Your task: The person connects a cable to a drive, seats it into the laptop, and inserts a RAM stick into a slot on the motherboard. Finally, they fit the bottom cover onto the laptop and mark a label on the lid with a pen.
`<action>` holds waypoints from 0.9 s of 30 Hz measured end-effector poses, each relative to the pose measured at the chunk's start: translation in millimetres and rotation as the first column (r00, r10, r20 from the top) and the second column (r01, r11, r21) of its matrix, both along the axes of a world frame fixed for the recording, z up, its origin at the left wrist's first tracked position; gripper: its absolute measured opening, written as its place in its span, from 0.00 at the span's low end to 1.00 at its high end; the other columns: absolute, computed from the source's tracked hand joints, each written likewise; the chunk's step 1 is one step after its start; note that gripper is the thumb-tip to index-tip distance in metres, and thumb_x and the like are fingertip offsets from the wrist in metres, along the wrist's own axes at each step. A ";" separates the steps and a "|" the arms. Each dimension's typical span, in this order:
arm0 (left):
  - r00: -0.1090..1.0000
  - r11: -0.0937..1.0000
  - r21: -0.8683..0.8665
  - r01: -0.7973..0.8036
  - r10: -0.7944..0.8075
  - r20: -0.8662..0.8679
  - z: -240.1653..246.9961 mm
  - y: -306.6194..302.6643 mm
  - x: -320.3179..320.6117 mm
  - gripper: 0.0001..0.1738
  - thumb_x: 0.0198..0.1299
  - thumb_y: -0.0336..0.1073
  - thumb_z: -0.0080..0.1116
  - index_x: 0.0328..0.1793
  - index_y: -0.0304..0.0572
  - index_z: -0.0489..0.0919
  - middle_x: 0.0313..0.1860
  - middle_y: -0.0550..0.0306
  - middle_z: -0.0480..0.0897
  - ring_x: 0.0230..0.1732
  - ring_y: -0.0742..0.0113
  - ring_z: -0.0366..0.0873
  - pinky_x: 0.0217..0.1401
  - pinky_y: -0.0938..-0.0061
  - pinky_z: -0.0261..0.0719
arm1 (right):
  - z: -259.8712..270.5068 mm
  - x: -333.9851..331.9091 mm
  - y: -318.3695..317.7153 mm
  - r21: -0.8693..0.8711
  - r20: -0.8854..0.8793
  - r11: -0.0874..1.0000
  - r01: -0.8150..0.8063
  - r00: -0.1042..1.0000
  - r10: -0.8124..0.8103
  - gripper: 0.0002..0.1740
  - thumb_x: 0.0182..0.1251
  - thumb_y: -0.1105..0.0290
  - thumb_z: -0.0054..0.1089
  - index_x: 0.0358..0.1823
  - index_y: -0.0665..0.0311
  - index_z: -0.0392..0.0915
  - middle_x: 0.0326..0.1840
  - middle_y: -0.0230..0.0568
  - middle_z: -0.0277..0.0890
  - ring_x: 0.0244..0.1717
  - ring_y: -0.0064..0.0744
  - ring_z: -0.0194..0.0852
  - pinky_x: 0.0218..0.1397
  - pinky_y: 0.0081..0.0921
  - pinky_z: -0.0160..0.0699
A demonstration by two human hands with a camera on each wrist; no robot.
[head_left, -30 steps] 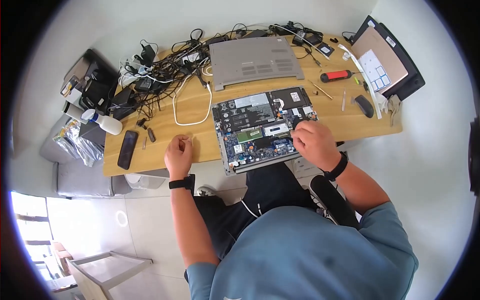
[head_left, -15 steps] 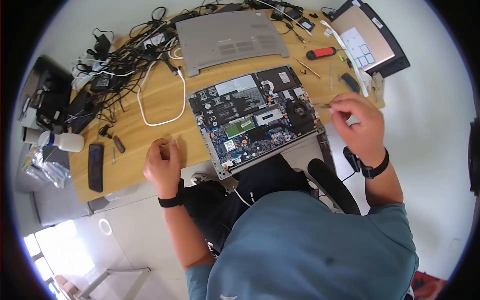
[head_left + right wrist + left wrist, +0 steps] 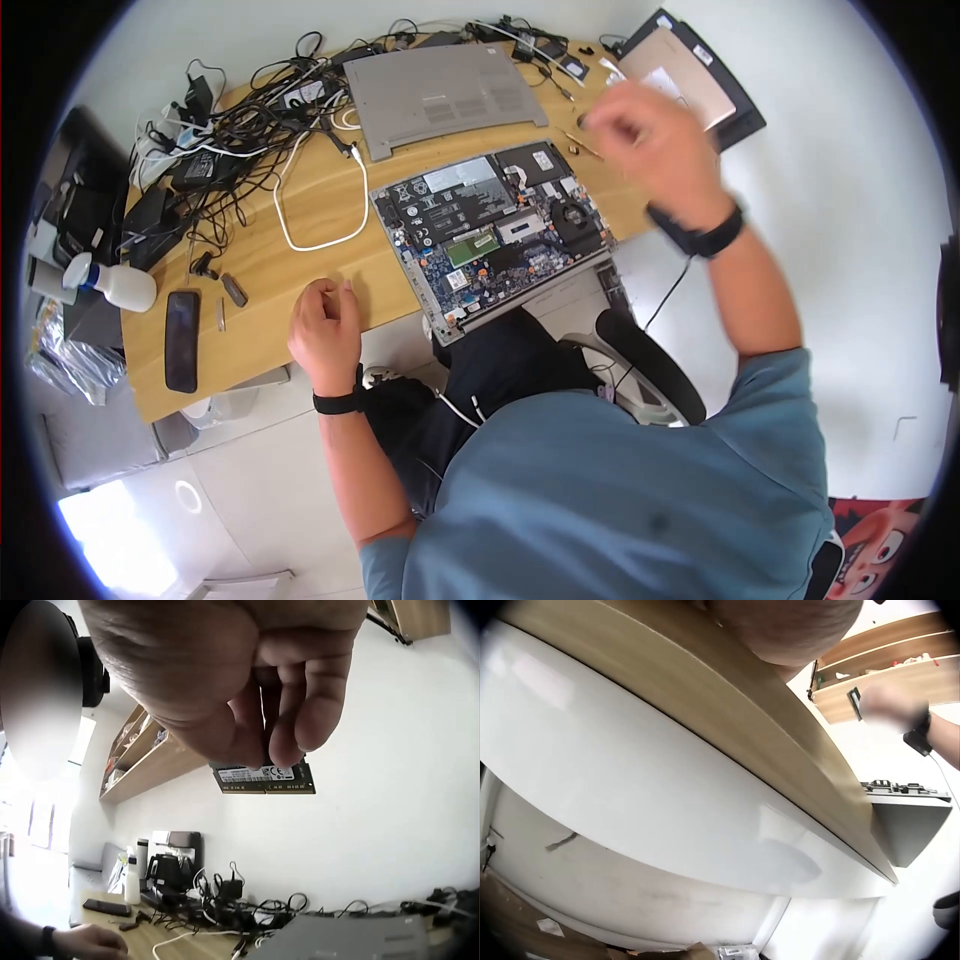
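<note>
In the right wrist view my right hand (image 3: pixel 232 682) pinches a memory module (image 3: pixel 266 780), a small green-black board with a white label and gold edge contacts, between thumb and fingers. The head view has this hand (image 3: pixel 665 150) raised over the desk's right side, away from the laptop. An opened laptop (image 3: pixel 500 240) lies at the front edge, its battery, circuit board and fan exposed. Another green module (image 3: pixel 472 248) sits in its board, beside a silver plate (image 3: pixel 520 228). Left of the laptop, my left hand (image 3: pixel 328 330) rests at the desk edge, fingers loosely curled around nothing.
Behind the laptop lies its grey bottom cover (image 3: pixel 440 100). Tangled black cables (image 3: pixel 270 120) and a white cable (image 3: pixel 322 245) spread to the left. A phone (image 3: pixel 182 340) and a spray bottle (image 3: pixel 125 288) are at far left; a thin screwdriver (image 3: pixel 585 145) lies at right.
From above the laptop's right side, my right hand has moved right, then up and away with the memory module. My left hand stays at the desk edge. The head view has shifted.
</note>
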State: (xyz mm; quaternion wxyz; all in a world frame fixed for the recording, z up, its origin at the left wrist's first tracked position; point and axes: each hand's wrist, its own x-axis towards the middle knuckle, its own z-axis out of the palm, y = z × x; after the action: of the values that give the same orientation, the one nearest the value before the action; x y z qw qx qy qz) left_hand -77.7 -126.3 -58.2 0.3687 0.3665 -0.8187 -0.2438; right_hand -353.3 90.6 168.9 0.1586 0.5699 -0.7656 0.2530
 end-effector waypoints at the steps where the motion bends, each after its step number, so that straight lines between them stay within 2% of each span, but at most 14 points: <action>1: 1.000 1.000 0.003 -0.022 0.022 -0.020 0.5 -0.2 1.0 0.08 0.62 0.39 0.69 0.38 0.44 0.82 0.19 0.61 0.72 0.22 0.62 0.72 0.27 0.64 0.69 | -22.1 6.2 -1.9 0.022 -0.029 0.998 -0.057 0.998 0.058 0.03 0.59 0.72 0.65 0.32 0.60 0.79 0.33 0.36 0.76 0.34 0.41 0.79 0.36 0.33 0.78; 2: 0.999 1.000 0.008 -0.013 0.013 -0.038 1.4 -0.5 1.7 0.08 0.62 0.38 0.69 0.37 0.44 0.82 0.19 0.60 0.72 0.22 0.62 0.71 0.27 0.64 0.68 | -43.2 5.4 1.2 0.177 -0.131 0.984 0.008 0.991 0.016 0.04 0.57 0.75 0.67 0.33 0.60 0.82 0.40 0.35 0.83 0.39 0.38 0.83 0.39 0.28 0.81; 3: 0.999 1.000 0.012 -0.002 0.002 -0.052 1.8 -0.2 2.1 0.08 0.62 0.37 0.68 0.37 0.44 0.82 0.19 0.60 0.72 0.21 0.62 0.71 0.26 0.64 0.68 | -61.5 9.4 2.2 0.176 -0.100 0.983 -0.051 0.993 0.069 0.04 0.56 0.74 0.67 0.30 0.59 0.80 0.38 0.35 0.82 0.38 0.42 0.83 0.38 0.31 0.82; 5: 0.997 0.999 0.031 -0.018 0.020 -0.068 1.7 1.1 2.1 0.07 0.62 0.37 0.68 0.36 0.44 0.82 0.19 0.60 0.71 0.21 0.62 0.70 0.26 0.64 0.68 | -97.5 7.3 8.6 0.194 -0.040 0.973 -0.124 0.990 0.134 0.04 0.55 0.75 0.67 0.31 0.60 0.81 0.36 0.35 0.81 0.34 0.41 0.82 0.36 0.32 0.82; 7: 0.997 0.999 0.042 -0.026 0.029 -0.068 1.5 1.5 0.7 0.07 0.61 0.36 0.68 0.36 0.43 0.82 0.19 0.60 0.71 0.21 0.62 0.70 0.26 0.65 0.67 | -123.7 9.2 15.3 0.174 -0.027 0.973 -0.153 0.987 0.160 0.04 0.55 0.76 0.67 0.31 0.61 0.81 0.36 0.35 0.81 0.34 0.40 0.82 0.36 0.32 0.82; 9: 0.999 0.999 -0.025 -0.019 0.018 -0.038 -0.2 1.5 0.0 0.07 0.61 0.36 0.68 0.35 0.43 0.82 0.19 0.60 0.71 0.20 0.62 0.69 0.26 0.65 0.67 | -140.6 7.4 20.1 0.143 0.003 0.974 -0.175 0.984 0.177 0.05 0.54 0.77 0.67 0.31 0.61 0.81 0.36 0.34 0.81 0.34 0.40 0.82 0.36 0.32 0.82; 13: 0.999 0.999 -0.019 -0.042 0.041 -0.013 2.2 6.0 -3.4 0.07 0.62 0.35 0.68 0.35 0.43 0.82 0.19 0.60 0.72 0.20 0.63 0.68 0.26 0.66 0.66 | -160.4 -4.1 24.9 0.152 0.034 0.967 -0.202 0.979 0.200 0.06 0.53 0.79 0.68 0.32 0.63 0.81 0.36 0.34 0.79 0.34 0.39 0.82 0.37 0.32 0.82; 15: 0.998 0.998 0.044 -0.052 0.053 -0.024 4.3 6.1 -3.3 0.07 0.64 0.35 0.67 0.38 0.41 0.82 0.21 0.62 0.73 0.22 0.69 0.68 0.27 0.70 0.66 | -166.4 -11.7 24.3 0.167 0.042 0.960 -0.225 0.974 0.221 0.06 0.53 0.79 0.68 0.32 0.63 0.81 0.37 0.34 0.78 0.34 0.39 0.82 0.37 0.32 0.83; 16: 0.998 0.997 0.043 -0.060 0.060 -0.011 4.7 5.4 -2.4 0.07 0.64 0.35 0.67 0.38 0.41 0.82 0.21 0.62 0.73 0.22 0.69 0.68 0.27 0.70 0.66 | -168.1 -14.7 24.7 0.172 0.046 0.954 -0.244 0.970 0.240 0.06 0.53 0.79 0.68 0.32 0.63 0.80 0.37 0.35 0.78 0.35 0.39 0.82 0.38 0.32 0.83; 19: 0.992 0.924 0.381 0.010 0.040 -0.122 15.8 5.1 -1.5 0.08 0.68 0.34 0.65 0.44 0.36 0.81 0.26 0.65 0.75 0.27 0.79 0.68 0.31 0.81 0.67 | -168.1 -22.9 24.0 0.173 0.070 0.939 -0.299 0.954 0.291 0.06 0.53 0.79 0.68 0.32 0.64 0.80 0.37 0.36 0.76 0.35 0.40 0.81 0.38 0.33 0.82; 23: 0.992 0.901 0.432 0.048 0.008 -0.127 49.8 24.7 -19.0 0.08 0.69 0.33 0.64 0.45 0.35 0.81 0.27 0.66 0.75 0.28 0.78 0.68 0.32 0.81 0.67 | -164.9 -26.0 25.9 0.220 0.108 0.922 -0.319 0.947 0.302 0.06 0.54 0.79 0.67 0.33 0.64 0.79 0.37 0.38 0.74 0.33 0.41 0.79 0.36 0.35 0.80; 25: 0.985 0.896 0.411 0.167 -0.173 -0.023 81.2 46.0 -39.5 0.10 0.66 0.33 0.67 0.46 0.35 0.81 0.29 0.62 0.78 0.28 0.74 0.72 0.32 0.76 0.71 | -166.4 -28.5 25.6 0.202 0.145 0.922 -0.331 0.941 0.306 0.05 0.55 0.79 0.66 0.32 0.64 0.79 0.37 0.38 0.74 0.33 0.41 0.78 0.36 0.35 0.79; 26: 0.987 0.897 0.415 0.154 -0.162 -0.016 93.1 53.5 -50.1 0.10 0.66 0.33 0.67 0.46 0.35 0.81 0.29 0.62 0.78 0.28 0.74 0.72 0.32 0.76 0.71 | -166.2 -30.2 24.6 0.185 0.166 0.923 -0.337 0.936 0.309 0.05 0.55 0.79 0.65 0.32 0.64 0.79 0.37 0.38 0.73 0.32 0.42 0.78 0.35 0.36 0.78; 27: 0.949 0.901 0.345 0.263 -0.307 0.079 103.7 59.8 -61.0 0.11 0.64 0.33 0.68 0.47 0.36 0.82 0.30 0.60 0.79 0.29 0.71 0.74 0.34 0.75 0.73 | -163.1 -30.7 24.2 0.186 0.175 0.918 -0.352 0.931 0.321 0.05 0.55 0.79 0.65 0.32 0.64 0.79 0.37 0.38 0.73 0.32 0.42 0.78 0.35 0.36 0.78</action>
State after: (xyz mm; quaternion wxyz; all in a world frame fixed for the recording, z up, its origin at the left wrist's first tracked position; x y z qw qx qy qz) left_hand -138.7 -66.5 45.5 0.2080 0.3143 -0.8335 -0.4040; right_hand -384.0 114.9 5.8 -0.0042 0.6875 -0.6880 0.2324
